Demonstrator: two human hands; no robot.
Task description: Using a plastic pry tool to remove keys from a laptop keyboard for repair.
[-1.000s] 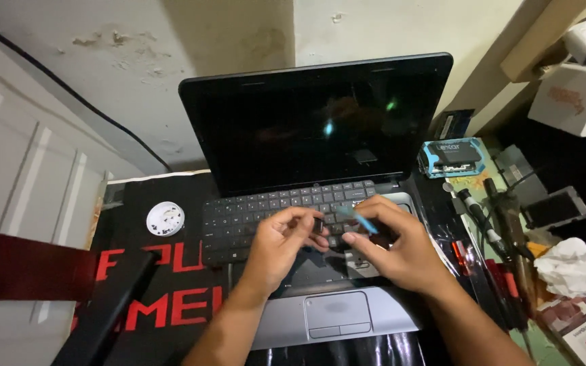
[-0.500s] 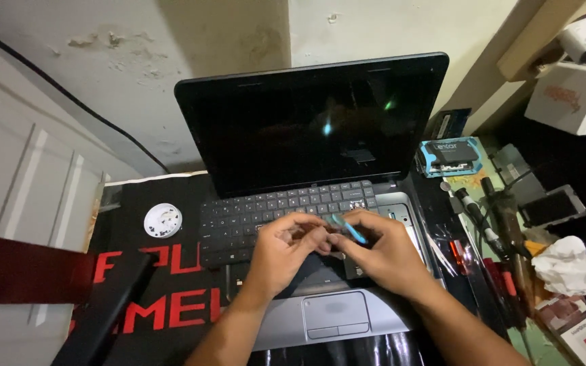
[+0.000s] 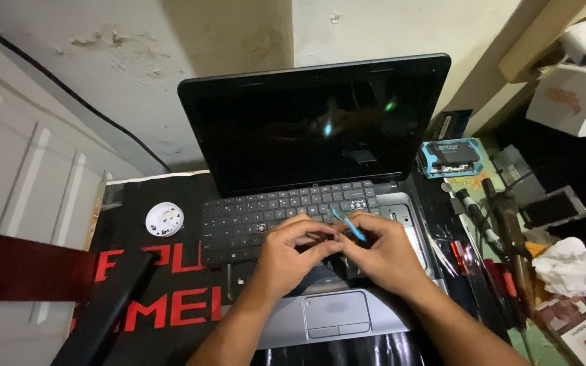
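An open black laptop [image 3: 313, 135] with a dark screen serves as the landmark here, standing on a black mat with red lettering [image 3: 171, 298] spread over the tabletop [image 3: 544, 339]. Both hands meet over the lower middle of the laptop's keyboard [image 3: 266, 210], just above the grey touchpad [image 3: 337, 315]. The left hand [image 3: 289, 254] is curled, its fingers bent inward and its fingertips pressing down at the keyboard's front edge; whether it pinches anything cannot be told. The right hand [image 3: 388, 254] lies touching the left, fingers closed around a thin light-blue pry tool [image 3: 347, 225], whose tip sticks up and back toward the screen from between the thumb and forefinger. The keyboard looks slightly lifted or skewed in its tray, with a silver strip of the laptop's deck showing at its right end. Left of the laptop, on the mat, sits a small round white dish [image 3: 165, 219] with dark specks in it. Right of the laptop lie a blue-framed black box [image 3: 450, 157], several dark-handled screwdrivers [image 3: 493, 217], red-handled tools [image 3: 496, 278], a phone [image 3: 554, 207] lying flat and a crumpled white tissue [image 3: 568, 266]. A dark red board [image 3: 28, 268] juts in at the far left of the laptop.
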